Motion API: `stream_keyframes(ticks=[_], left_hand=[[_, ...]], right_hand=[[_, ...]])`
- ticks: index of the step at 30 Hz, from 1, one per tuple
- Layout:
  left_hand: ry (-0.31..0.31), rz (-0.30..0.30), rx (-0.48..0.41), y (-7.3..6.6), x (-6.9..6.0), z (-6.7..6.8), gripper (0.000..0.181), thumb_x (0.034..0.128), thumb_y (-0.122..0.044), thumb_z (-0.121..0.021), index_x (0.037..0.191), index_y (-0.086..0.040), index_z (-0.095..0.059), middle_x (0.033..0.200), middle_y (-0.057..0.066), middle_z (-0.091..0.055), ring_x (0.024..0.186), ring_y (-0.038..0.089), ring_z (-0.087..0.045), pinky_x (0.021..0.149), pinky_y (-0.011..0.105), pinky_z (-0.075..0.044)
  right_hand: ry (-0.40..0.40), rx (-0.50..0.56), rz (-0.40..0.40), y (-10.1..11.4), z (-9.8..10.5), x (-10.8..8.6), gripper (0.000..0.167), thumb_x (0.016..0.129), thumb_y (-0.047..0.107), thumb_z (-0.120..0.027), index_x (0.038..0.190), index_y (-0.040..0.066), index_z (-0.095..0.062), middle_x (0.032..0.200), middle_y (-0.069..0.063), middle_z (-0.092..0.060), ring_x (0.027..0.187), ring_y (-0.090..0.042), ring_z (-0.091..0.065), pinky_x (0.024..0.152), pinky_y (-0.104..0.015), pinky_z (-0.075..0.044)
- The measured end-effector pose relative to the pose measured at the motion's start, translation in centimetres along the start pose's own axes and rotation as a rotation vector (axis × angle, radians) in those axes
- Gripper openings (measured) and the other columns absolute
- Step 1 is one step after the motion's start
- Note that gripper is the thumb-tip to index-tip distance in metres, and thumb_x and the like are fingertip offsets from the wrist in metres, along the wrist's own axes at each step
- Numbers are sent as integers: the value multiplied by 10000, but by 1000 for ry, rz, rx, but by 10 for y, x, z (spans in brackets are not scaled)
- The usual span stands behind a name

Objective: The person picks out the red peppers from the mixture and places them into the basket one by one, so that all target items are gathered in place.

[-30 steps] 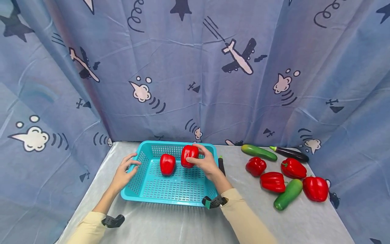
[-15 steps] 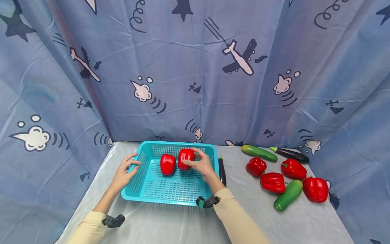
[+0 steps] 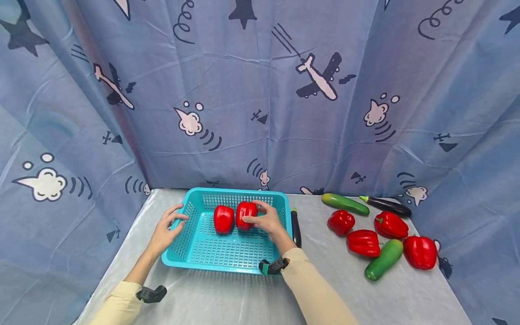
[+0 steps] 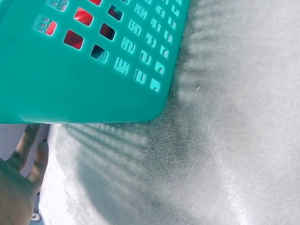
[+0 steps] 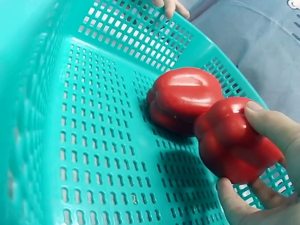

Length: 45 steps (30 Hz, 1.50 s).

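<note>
A turquoise plastic basket (image 3: 219, 270) stands on the table. My right hand (image 3: 268, 221) holds a red bell pepper (image 3: 244, 215) inside the basket, thumb on its near side and fingers round the far side. Left of it lies another red bell pepper (image 3: 223, 220) on the basket floor; in the right wrist view the held bell pepper (image 5: 229, 140) appears to touch it. My left hand (image 3: 164, 230) grips the basket's left rim, with fingertips (image 5: 169, 6) showing over the edge in the right wrist view. In the left wrist view, part of the left hand (image 4: 18, 187) shows below the rim.
Right of the basket lies a dark eggplant (image 3: 296, 230). Farther right are several red bell peppers (image 3: 363, 243), a green cucumber (image 3: 383, 260), another cucumber (image 3: 345, 203) and a second eggplant (image 3: 387, 206). A blue patterned curtain (image 3: 260, 135) hangs behind the table (image 3: 203, 298).
My right hand has moved left and slightly nearer me with the bell pepper, bringing it beside the other one. The left hand and the basket have stayed put.
</note>
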<state>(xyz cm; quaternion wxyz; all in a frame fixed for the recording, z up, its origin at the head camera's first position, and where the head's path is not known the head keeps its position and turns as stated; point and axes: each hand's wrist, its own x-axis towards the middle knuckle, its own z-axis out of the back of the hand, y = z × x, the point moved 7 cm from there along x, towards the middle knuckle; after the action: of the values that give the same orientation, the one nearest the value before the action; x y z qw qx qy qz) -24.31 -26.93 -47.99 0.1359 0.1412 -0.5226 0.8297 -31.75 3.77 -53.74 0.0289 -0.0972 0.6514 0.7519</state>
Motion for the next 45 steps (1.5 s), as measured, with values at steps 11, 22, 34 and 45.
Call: stream_keyframes(ticks=[11,22,34,45], left_hand=[[1,5,2,2,1,-1,147,940,136,-611,1076,133,-668,1456,365,-394,1346,587,-326,968,737,-285],[0,-16,17,3,1,-1,130,938,138,-609,1058,141,-658,1441,371,-399,1324,593,-338,928,719,-310],[1,-6,-1,-2,1,0,145,936,144,-609,1069,140,-666,1447,376,-395,1337,593,-330,960,728,-290],[-4,-17,12,-1,1,0,142,933,149,-615,1061,130,-672,1440,379,-403,1329,595,-342,946,723,-308]], right_hand=[[30,-51,2,-2,-3,5,666,802,123,-882,1406,93,-603,1361,-225,-536,1156,-389,-578,826,-445,-565],[55,-84,9,-6,-6,9,683,791,80,-879,1411,72,-593,1358,-238,-545,1160,-388,-576,833,-456,-561],[40,-86,-28,-12,-11,12,695,776,28,-878,1407,82,-592,1366,-240,-528,1197,-403,-541,858,-470,-551],[41,-90,-36,-10,-12,9,685,784,29,-869,1405,74,-586,1368,-252,-526,1201,-417,-537,867,-484,-546]])
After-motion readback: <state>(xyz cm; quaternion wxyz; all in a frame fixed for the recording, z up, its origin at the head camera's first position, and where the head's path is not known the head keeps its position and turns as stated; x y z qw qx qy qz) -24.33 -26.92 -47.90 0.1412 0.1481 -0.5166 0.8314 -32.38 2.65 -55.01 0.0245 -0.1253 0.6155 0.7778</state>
